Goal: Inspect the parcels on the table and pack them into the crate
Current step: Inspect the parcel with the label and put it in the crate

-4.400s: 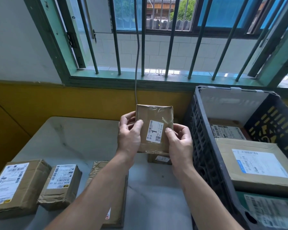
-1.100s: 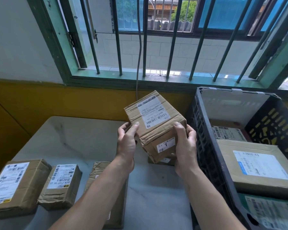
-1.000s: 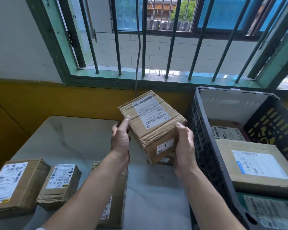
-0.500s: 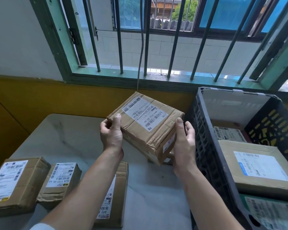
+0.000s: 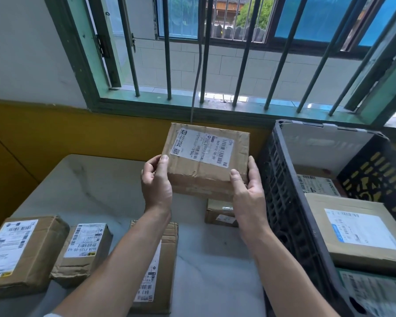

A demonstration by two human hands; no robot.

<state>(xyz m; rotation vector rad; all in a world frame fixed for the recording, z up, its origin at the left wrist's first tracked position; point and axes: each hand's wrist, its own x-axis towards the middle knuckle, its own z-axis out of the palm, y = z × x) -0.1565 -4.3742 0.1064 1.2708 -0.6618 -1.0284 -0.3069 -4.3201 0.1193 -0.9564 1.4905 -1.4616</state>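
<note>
Both hands hold a brown cardboard parcel up above the grey marble table, its white shipping label facing me. My left hand grips its left side, thumb on top. My right hand grips the right lower corner. The dark plastic crate stands just right of the parcel and holds three labelled parcels, the largest in its middle. On the table lie more parcels: a big one at far left, a small one beside it, a flat one under my left forearm, and a small one beneath the held parcel.
A barred window with a green frame runs behind the table above a yellow wall. A thin cable hangs down from the window to behind the held parcel. The crate's tall wall borders the table on the right.
The parcel has been turned in my hands, from end label facing me to the large top label facing me, now level. My left hand shifted to the left side.
</note>
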